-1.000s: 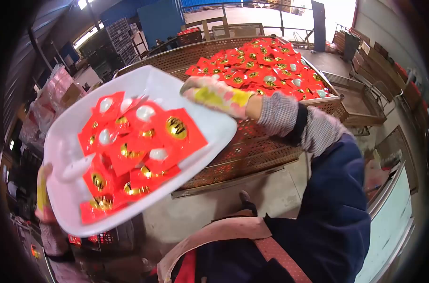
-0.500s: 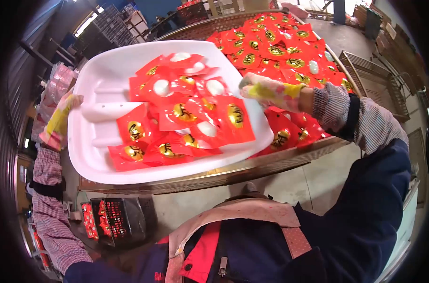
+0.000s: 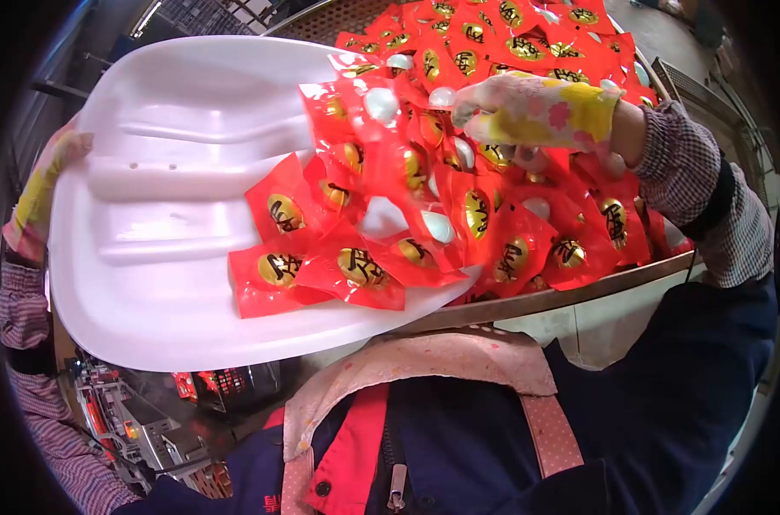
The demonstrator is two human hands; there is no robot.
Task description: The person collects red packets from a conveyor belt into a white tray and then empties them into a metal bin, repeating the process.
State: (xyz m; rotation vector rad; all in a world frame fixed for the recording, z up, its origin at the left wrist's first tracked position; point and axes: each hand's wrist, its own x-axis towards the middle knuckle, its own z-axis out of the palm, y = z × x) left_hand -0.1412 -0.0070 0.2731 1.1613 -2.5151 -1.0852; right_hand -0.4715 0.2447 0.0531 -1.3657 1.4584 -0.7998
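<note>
Mesh table (image 3: 597, 287) | tray (image 3: 175, 206) long axis left-right | left hand (image 3: 42, 184) clasps rim | right hand (image 3: 544, 112) grip unclear

R hand (image 3: 540, 112): fingertips buried in red packets (image 3: 355, 266), so grip can't be told. L hand (image 3: 38, 193): fingers hidden behind left rim of white tray (image 3: 175, 283). Tray's right edge is under packets. Far packets cut off at top; gold print unreadable.

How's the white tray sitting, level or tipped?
Tipped. The white tray slopes toward the table; its red packets bunch at the low right edge, left part bare; the left hand holds the far edge.
</note>
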